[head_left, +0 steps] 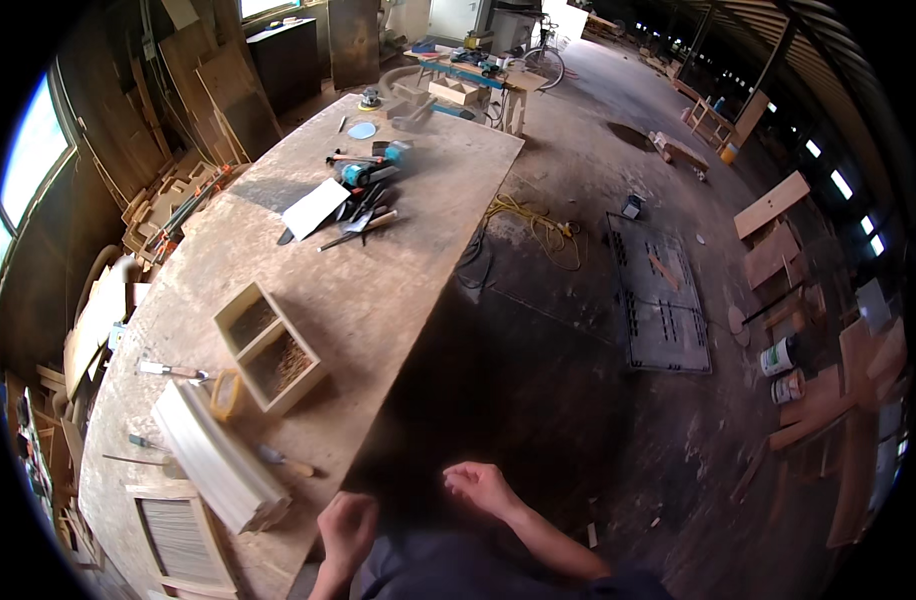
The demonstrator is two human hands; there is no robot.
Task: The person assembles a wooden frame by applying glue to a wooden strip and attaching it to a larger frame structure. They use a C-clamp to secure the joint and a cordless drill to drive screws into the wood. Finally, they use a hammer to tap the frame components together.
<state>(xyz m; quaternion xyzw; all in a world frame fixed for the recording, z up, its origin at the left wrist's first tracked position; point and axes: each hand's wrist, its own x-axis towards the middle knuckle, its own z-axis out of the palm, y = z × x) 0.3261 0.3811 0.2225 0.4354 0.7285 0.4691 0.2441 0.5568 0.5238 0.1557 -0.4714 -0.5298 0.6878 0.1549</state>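
My left hand [348,527] is beside the near right edge of the wooden table [378,300]. Its fingers are curled in, and whatever they may hold is hidden. Over the dark floor in front of my body, my right hand [480,488] is loosely bent, fingers apart from the thumb and nothing visible in it. Nearest to the left hand on the table is a small wooden-handled tool [296,465]. Next to it lies a bundle of pale, long wooden mouldings [218,455]. Farther up sits an open two-compartment wooden box [296,385] with shavings inside.
A slatted wooden frame [183,538] lies at the table's near left. A brush-like tool [173,371] and a yellow-edged object [226,395] lie by the box. Power tools [363,175] and a white sheet [315,208] are farther off. On the floor are a yellow cable [538,225] and a grey panel [663,300].
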